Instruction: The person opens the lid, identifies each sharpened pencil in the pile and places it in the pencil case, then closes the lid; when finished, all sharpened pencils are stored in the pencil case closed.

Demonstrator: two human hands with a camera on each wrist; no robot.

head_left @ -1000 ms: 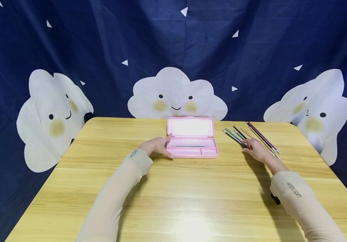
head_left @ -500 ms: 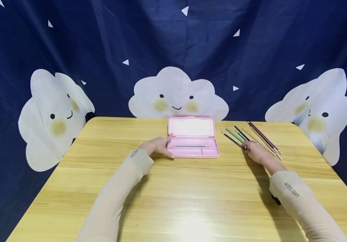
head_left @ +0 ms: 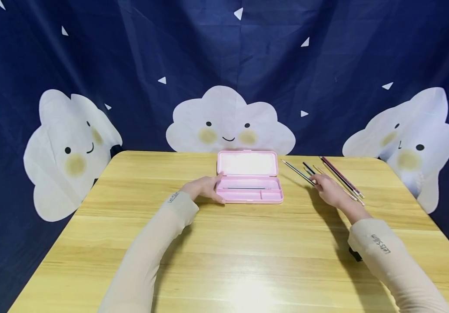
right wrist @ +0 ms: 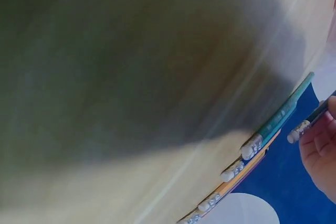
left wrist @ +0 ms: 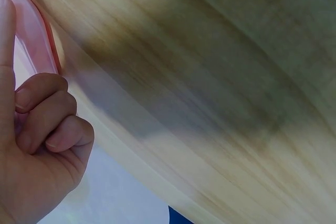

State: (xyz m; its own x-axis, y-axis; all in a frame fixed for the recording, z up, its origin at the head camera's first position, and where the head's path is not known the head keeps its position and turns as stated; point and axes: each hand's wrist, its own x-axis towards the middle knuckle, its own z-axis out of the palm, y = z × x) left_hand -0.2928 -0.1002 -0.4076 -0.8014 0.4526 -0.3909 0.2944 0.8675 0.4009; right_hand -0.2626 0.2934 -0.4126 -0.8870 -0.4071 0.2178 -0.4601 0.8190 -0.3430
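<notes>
An open pink pencil case (head_left: 272, 196) lies at the far middle of the table, its lid tipped back and one slim pencil (head_left: 245, 188) in its long compartment. My left hand (head_left: 202, 188) grips the case's left end, thumb at the front and a finger near the hinge. In the left wrist view the other fingers (left wrist: 50, 111) curl beside the pink edge. My right hand (head_left: 329, 191) pinches a dark pencil (head_left: 296, 171) near its eraser end. The right wrist view shows this pencil (right wrist: 310, 121) raised off the tabletop, above a teal pencil (right wrist: 281, 116).
Several more pencils lie around and beyond my right hand, including a dark red one (head_left: 341, 177) and a yellow one (right wrist: 231, 183). A wooden table (head_left: 224, 243) spans the view. Behind its far edge hangs a navy curtain (head_left: 142, 52) with cloud prints.
My right hand has gathered a dark pencil from the left of the pile and lifted it; its tip now points farther back and left. The left hand stays on the case.
</notes>
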